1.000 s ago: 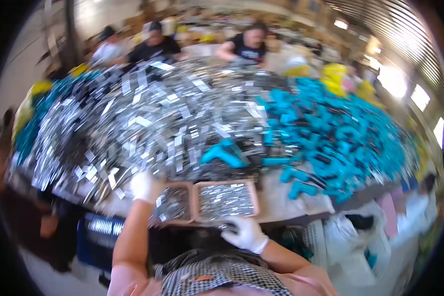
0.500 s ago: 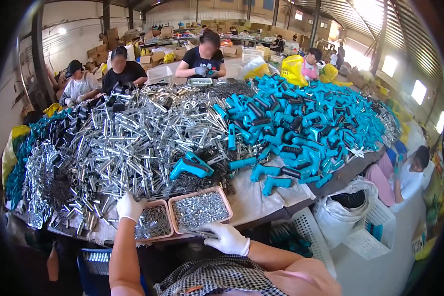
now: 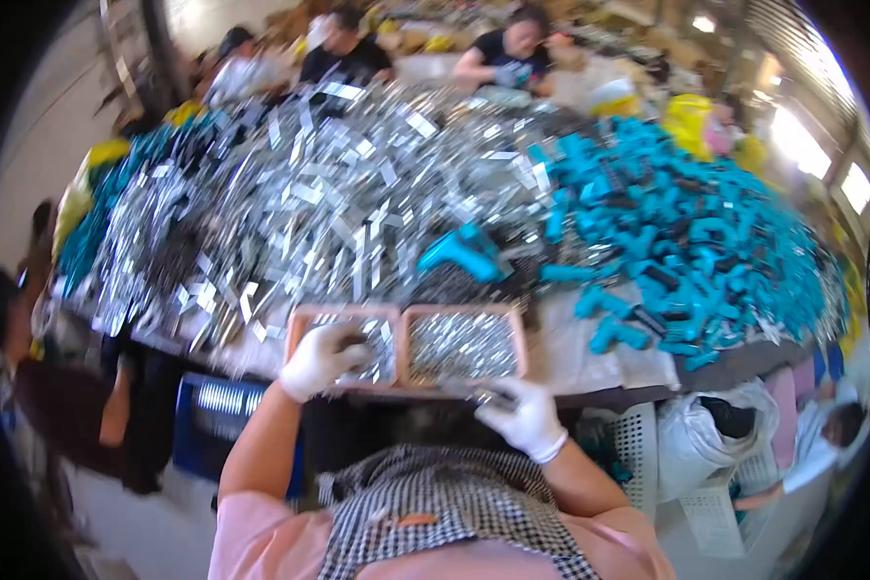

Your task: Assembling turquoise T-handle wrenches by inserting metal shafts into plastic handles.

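two shallow pinkish trays (image 3: 524, 340) sit side by side at the near edge of the worktop (image 3: 570, 353), each filled with small shiny metal parts. left hand (image 3: 321, 360), in a white glove, rests on the left tray, fingers curled down into the parts; whether it grips any cannot be told because the view is blurred. right hand (image 3: 522, 416), also gloved in white, sits just below the right tray at the worktop's edge, fingers closed around a small metal piece (image 3: 483, 392). beyond the trays, a huge heap of silver metal pieces (image 3: 309, 203) covers the left and middle of the worktop. a large pile of turquoise plastic handles (image 3: 686, 232) covers the right side, with one turquoise handle (image 3: 462, 251) lying apart, just behind the trays. a white bag (image 3: 706, 435) and a white basket (image 3: 638, 440) stand below the worktop at the right. other people (image 3: 512, 53) sit along the far side.
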`<state>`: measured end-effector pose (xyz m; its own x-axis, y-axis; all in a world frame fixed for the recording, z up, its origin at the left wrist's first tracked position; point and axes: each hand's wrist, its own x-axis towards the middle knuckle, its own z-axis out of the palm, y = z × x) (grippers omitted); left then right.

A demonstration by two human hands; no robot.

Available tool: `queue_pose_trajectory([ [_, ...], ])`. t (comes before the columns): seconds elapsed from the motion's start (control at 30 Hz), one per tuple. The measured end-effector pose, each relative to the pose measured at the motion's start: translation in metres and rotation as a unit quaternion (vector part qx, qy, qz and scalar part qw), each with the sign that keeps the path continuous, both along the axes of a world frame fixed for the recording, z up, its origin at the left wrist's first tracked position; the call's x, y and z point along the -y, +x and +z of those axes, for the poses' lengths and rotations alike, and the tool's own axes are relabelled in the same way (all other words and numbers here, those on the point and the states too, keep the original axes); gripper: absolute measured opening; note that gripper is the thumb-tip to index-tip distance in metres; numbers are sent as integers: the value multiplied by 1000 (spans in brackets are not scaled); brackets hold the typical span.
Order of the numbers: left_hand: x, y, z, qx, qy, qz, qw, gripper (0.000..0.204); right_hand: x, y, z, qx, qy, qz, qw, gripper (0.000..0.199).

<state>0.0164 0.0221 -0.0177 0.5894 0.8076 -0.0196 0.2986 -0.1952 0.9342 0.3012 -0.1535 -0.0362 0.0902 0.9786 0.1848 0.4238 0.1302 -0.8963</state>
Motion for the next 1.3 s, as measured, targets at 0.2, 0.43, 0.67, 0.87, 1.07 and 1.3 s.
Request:
queue_pose_trajectory([
  [0.2, 49, 10, -31, 45, -26, -117, 992, 39, -7, -11, 0, 28, 15, 26, 999, 26],
  [0.43, 69, 23, -20, -23, 116, -193, 974, 46, -14, -25, -6, 162, 123, 117, 972, 35],
  [0.67, 72, 35, -34, -31, 304, -183, 934, 32, -28, -53, -14, 219, 105, 137, 960, 61],
  [0.87, 71, 11, -59, 10, 309, -198, 930, 33, -29, -56, -26, -58, -173, 210, 961, 86],
  [1.07, 103, -23, -106, -1, 375, -93, 922, 52, -44, -78, -42, -45, -485, 260, 834, 49],
  [1.3, 64, -141, -169, -83, 63, 538, 836, 35, -57, -100, -35, -14, -268, 145, 952, 34],
])
